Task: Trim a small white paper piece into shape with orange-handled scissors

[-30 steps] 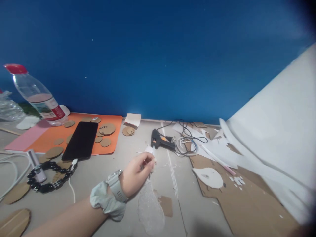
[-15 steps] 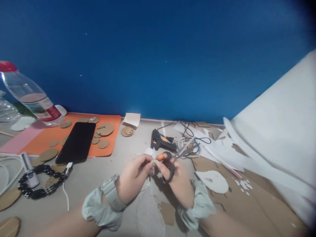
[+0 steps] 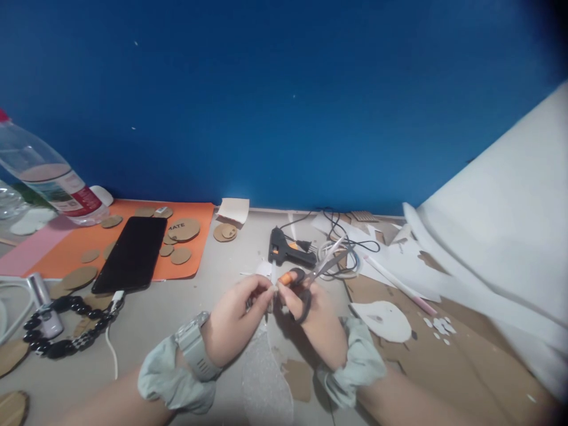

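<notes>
My right hand (image 3: 322, 319) has scissors (image 3: 328, 266) hooked on it, orange-and-black handles round the fingers and blades pointing away to the upper right. Its thumb and fingertip meet those of my left hand (image 3: 242, 316), which is closed in a pinch. Between the fingertips a narrow white strip (image 3: 274, 272) sticks up; the rest of it is hidden. Just beyond lies a black glue gun (image 3: 288, 248) on its side. Below my hands is a pale, grainy rounded sheet (image 3: 266, 378), partly under my left wrist.
On the left, a phone (image 3: 131, 254) and cardboard discs (image 3: 184, 229) lie on orange paper (image 3: 204, 236); a bottle (image 3: 57, 183) leans behind. A beaded bracelet (image 3: 57, 349) is nearer. On the right are cables (image 3: 346, 260), a white cutout (image 3: 384, 320), small white pieces (image 3: 439, 326) and cardboard (image 3: 448, 378).
The view has shifted slightly, so most things sit a little further left and higher. My hands keep their pinch together, and the scissors stay in my right hand.
</notes>
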`<state>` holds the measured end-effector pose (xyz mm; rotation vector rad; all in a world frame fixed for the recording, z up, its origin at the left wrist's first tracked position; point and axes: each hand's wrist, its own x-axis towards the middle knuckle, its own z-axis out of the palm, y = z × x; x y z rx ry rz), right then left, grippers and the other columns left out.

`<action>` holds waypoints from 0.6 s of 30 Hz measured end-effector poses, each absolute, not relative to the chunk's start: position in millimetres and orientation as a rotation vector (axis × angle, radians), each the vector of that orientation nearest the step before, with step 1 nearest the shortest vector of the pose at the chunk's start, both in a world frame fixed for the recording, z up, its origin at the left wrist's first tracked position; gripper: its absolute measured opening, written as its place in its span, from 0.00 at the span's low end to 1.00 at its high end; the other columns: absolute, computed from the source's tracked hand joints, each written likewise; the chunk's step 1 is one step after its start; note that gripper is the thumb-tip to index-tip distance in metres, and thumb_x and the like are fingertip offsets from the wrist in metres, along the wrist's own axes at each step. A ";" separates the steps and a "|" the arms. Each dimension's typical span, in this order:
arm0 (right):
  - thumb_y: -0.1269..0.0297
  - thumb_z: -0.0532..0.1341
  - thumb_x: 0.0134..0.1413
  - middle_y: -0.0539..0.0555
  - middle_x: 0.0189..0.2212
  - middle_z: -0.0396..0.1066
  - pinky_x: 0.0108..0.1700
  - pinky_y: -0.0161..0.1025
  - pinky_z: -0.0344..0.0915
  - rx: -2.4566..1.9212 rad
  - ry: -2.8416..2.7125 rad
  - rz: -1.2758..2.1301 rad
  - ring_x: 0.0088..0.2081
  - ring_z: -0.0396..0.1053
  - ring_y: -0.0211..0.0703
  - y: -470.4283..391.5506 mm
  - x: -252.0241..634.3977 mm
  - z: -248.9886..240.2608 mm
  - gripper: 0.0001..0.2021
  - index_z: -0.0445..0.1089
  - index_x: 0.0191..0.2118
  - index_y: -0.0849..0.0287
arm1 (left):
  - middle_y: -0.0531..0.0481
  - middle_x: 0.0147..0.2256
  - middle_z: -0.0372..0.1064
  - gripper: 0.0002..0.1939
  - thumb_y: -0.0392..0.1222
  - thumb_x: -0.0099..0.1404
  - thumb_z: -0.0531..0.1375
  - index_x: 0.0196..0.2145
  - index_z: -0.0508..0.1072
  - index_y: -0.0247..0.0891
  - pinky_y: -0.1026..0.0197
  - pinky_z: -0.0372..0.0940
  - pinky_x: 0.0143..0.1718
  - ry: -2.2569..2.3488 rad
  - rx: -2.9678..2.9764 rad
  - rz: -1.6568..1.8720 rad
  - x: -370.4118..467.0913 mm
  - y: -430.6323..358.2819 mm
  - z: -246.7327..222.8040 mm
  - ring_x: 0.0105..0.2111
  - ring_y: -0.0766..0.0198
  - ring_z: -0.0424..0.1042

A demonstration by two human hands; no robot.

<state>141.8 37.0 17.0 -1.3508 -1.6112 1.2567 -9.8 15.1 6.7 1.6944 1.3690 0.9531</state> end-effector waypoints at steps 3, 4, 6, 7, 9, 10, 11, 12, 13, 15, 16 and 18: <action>0.59 0.56 0.57 0.48 0.23 0.68 0.23 0.33 0.63 -1.326 -1.614 1.264 0.22 0.66 0.38 37.5 141.9 15.5 0.08 0.65 0.35 0.58 | 0.53 0.28 0.68 0.09 0.40 0.69 0.50 0.33 0.68 0.37 0.65 0.61 0.33 1.372 1.682 0.945 -9.9 14.6 7.0 0.29 0.66 0.67; 0.59 0.56 0.57 0.48 0.23 0.68 0.23 0.33 0.64 -1.318 -1.619 1.271 0.22 0.67 0.38 37.6 141.9 14.9 0.08 0.65 0.35 0.57 | 0.53 0.28 0.68 0.09 0.40 0.69 0.50 0.33 0.68 0.37 0.65 0.61 0.33 1.375 1.682 0.942 -9.7 14.6 6.9 0.29 0.66 0.67; 0.59 0.56 0.57 0.48 0.23 0.68 0.23 0.32 0.63 -1.310 -1.626 1.278 0.22 0.66 0.37 37.7 142.0 13.9 0.08 0.65 0.35 0.57 | 0.53 0.29 0.68 0.09 0.40 0.69 0.50 0.34 0.68 0.37 0.65 0.61 0.33 1.385 1.690 0.939 -9.3 14.8 6.9 0.29 0.66 0.67; 0.59 0.57 0.56 0.48 0.23 0.68 0.23 0.33 0.63 -1.309 -1.625 1.278 0.22 0.65 0.37 37.7 141.9 13.5 0.08 0.64 0.35 0.57 | 0.53 0.29 0.68 0.09 0.40 0.69 0.50 0.34 0.68 0.37 0.65 0.61 0.33 1.391 1.696 0.935 -9.2 15.0 7.0 0.29 0.66 0.67; 0.58 0.57 0.56 0.48 0.22 0.67 0.22 0.33 0.62 -1.311 -1.613 1.291 0.20 0.64 0.36 37.5 141.5 12.8 0.08 0.64 0.34 0.58 | 0.52 0.29 0.69 0.09 0.40 0.69 0.50 0.34 0.68 0.37 0.65 0.61 0.33 1.400 1.701 0.929 -9.1 15.5 7.2 0.29 0.65 0.66; 0.58 0.57 0.56 0.47 0.21 0.66 0.21 0.33 0.61 -1.312 -1.597 1.309 0.19 0.63 0.36 37.2 141.3 12.5 0.08 0.64 0.34 0.57 | 0.52 0.29 0.69 0.09 0.40 0.68 0.50 0.34 0.68 0.37 0.64 0.61 0.32 1.403 1.701 0.926 -9.2 15.8 7.3 0.29 0.65 0.67; 0.57 0.57 0.56 0.47 0.21 0.65 0.21 0.33 0.61 -1.316 -1.572 1.332 0.18 0.62 0.35 36.9 141.1 12.2 0.09 0.63 0.35 0.57 | 0.52 0.29 0.69 0.09 0.40 0.68 0.50 0.34 0.69 0.37 0.64 0.61 0.32 1.404 1.701 0.924 -9.3 16.0 7.3 0.29 0.65 0.67; 0.57 0.56 0.57 0.46 0.21 0.64 0.20 0.33 0.60 -1.320 -1.547 1.352 0.18 0.61 0.35 36.7 140.9 11.8 0.09 0.63 0.35 0.57 | 0.52 0.29 0.70 0.09 0.40 0.68 0.50 0.34 0.69 0.37 0.64 0.62 0.32 1.401 1.701 0.924 -9.5 16.1 7.2 0.29 0.64 0.67; 0.57 0.56 0.57 0.46 0.21 0.64 0.20 0.33 0.60 -1.322 -1.527 1.361 0.18 0.61 0.35 36.5 141.0 11.5 0.09 0.63 0.35 0.56 | 0.51 0.30 0.70 0.09 0.40 0.68 0.50 0.35 0.69 0.37 0.63 0.62 0.33 1.394 1.702 0.925 -9.6 16.2 7.0 0.30 0.64 0.67; 0.57 0.57 0.56 0.47 0.22 0.65 0.21 0.33 0.61 -1.313 -1.520 1.342 0.20 0.63 0.37 36.5 141.3 10.7 0.08 0.63 0.35 0.56 | 0.50 0.32 0.71 0.09 0.39 0.68 0.50 0.36 0.70 0.38 0.62 0.62 0.34 1.381 1.706 0.928 -9.8 15.8 6.3 0.31 0.63 0.68; 0.58 0.58 0.55 0.48 0.23 0.66 0.22 0.34 0.62 -1.309 -1.531 1.322 0.22 0.64 0.38 36.7 141.5 10.3 0.08 0.63 0.35 0.56 | 0.50 0.32 0.71 0.09 0.39 0.68 0.50 0.36 0.70 0.38 0.62 0.62 0.35 1.376 1.709 0.928 -9.7 15.5 6.1 0.32 0.63 0.68; 0.58 0.58 0.55 0.48 0.24 0.67 0.24 0.35 0.64 -1.313 -1.551 1.287 0.23 0.66 0.39 37.3 141.6 9.4 0.08 0.63 0.34 0.56 | 0.50 0.32 0.71 0.09 0.39 0.68 0.50 0.35 0.70 0.38 0.62 0.62 0.35 1.370 1.713 0.928 -9.3 14.7 6.0 0.32 0.63 0.68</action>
